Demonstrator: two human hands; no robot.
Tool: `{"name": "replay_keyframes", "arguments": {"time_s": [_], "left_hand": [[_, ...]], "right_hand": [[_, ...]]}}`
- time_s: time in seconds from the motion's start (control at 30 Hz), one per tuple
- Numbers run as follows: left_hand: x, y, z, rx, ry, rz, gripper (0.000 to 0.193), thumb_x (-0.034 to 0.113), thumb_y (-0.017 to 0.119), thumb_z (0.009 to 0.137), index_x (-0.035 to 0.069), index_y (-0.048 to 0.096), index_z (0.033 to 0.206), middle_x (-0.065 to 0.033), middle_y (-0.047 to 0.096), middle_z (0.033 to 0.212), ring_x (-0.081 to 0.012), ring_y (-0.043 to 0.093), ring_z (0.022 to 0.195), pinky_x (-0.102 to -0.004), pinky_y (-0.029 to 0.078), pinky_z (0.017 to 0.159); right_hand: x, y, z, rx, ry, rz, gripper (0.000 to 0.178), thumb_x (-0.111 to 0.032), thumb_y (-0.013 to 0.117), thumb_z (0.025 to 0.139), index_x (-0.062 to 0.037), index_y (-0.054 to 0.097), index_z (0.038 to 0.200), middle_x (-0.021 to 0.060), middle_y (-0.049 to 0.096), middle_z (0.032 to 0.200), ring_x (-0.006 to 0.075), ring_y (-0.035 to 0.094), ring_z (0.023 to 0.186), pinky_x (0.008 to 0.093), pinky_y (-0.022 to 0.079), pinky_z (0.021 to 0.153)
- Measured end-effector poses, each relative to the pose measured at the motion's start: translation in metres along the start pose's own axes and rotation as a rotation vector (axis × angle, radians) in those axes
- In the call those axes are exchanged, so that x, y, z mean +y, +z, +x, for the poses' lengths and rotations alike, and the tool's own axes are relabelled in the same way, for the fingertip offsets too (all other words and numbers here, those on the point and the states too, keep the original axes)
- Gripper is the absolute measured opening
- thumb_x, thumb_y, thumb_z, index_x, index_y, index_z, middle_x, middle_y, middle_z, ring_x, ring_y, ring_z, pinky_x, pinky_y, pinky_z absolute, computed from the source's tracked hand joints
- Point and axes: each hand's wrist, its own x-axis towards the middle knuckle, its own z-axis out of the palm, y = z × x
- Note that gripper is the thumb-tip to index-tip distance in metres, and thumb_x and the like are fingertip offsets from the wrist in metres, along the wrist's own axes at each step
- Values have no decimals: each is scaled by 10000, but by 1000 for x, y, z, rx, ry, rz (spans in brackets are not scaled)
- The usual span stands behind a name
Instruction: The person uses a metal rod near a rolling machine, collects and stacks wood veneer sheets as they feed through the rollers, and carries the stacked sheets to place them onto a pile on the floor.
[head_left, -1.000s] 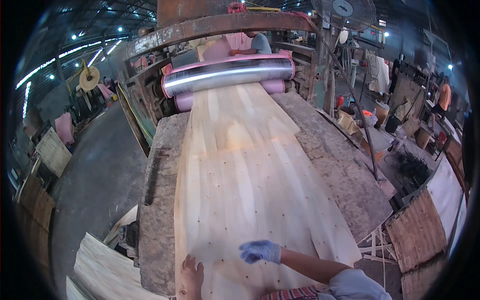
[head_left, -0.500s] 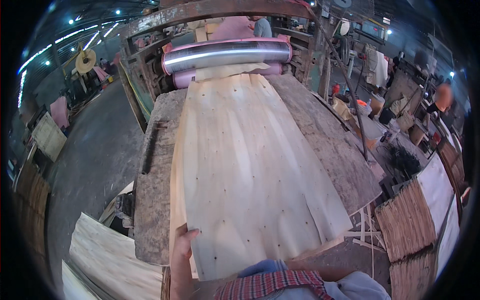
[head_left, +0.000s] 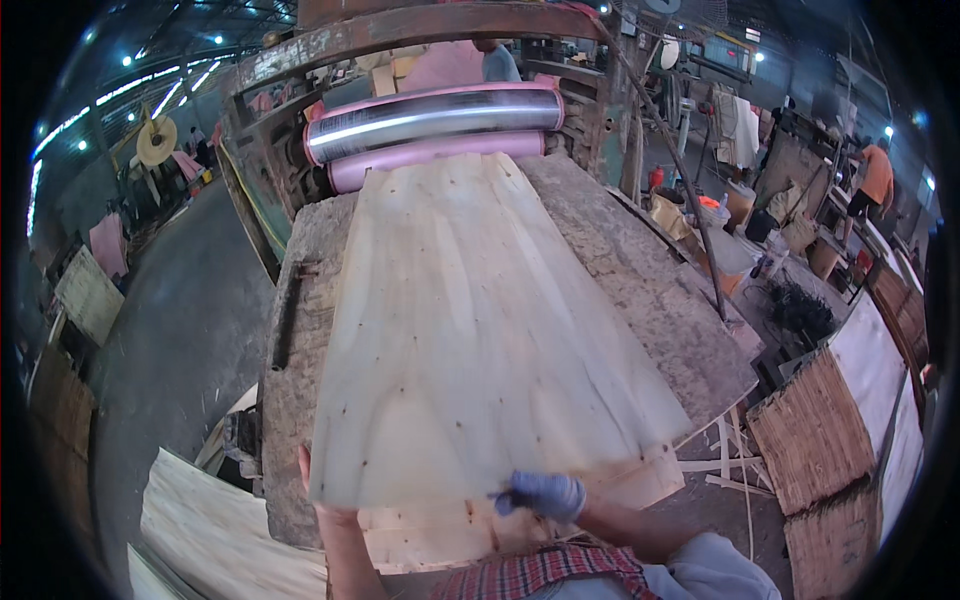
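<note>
A pale wood veneer sheet [head_left: 480,330] with small dark knots lies lengthwise on the worn table, its far end just short of the rollers. My bare left hand [head_left: 335,512] grips its near left corner; the sheet hides part of the fingers. At the middle of the near edge my right hand [head_left: 545,496], in a blue-grey glove, has its fingers closed on the sheet. More veneer [head_left: 440,530] lies beneath, showing along the near side. Beyond the far end are a shiny metal roller [head_left: 435,122] and a pink-coated lower roller [head_left: 440,158].
The rough worktable [head_left: 650,290] extends on both sides of the sheet. A dark bar [head_left: 285,325] rests on its left part. Veneer stacks stand at lower left [head_left: 215,510] and right [head_left: 810,430]. A person [head_left: 498,65] is behind the rollers; another person [head_left: 873,180] stands far right.
The top sheet's near end has shifted left and forward, uncovering veneer below. My right hand has come into view at its edge. A piece at the rollers is gone from sight.
</note>
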Motion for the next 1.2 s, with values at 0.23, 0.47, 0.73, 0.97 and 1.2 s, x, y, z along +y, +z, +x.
{"name": "replay_keyframes", "arguments": {"time_s": [0.23,0.47,0.73,0.97,1.2], "left_hand": [[-28,-30,20,-251,-188,459,421,378,377,816,36,494,1031,-125,586,860,-169,558,626,-227,413,505],[-43,-42,14,-39,-153,786,328,178,501,765,-20,499,1026,-148,562,935,-238,566,772,-285,464,639],[-52,-156,47,-180,565,1674,291,123,550,688,-8,536,948,-167,541,971,-326,504,903,-353,387,808],[-35,-159,49,-119,467,1719,253,127,537,696,-6,545,911,-181,546,935,-313,520,895,-352,419,764],[0,-171,68,-241,202,1807,221,137,532,728,2,555,901,-110,556,908,-173,531,839,-279,435,707]], "right_hand": [[-105,-111,177,123,-238,109,174,-181,487,797,-11,519,778,96,551,735,166,519,644,308,448,578],[-41,-120,196,366,22,322,170,-130,536,778,-38,507,918,105,572,800,201,567,703,334,494,640],[42,-86,78,-14,346,211,308,-158,528,791,-37,466,1066,108,576,850,195,575,730,323,492,648],[69,-46,26,-120,459,2,363,-185,511,802,-43,433,1127,119,558,940,215,578,801,294,487,680],[56,-10,2,-63,500,-181,354,-180,467,830,-21,415,1142,99,551,986,162,554,873,274,454,771]]}}
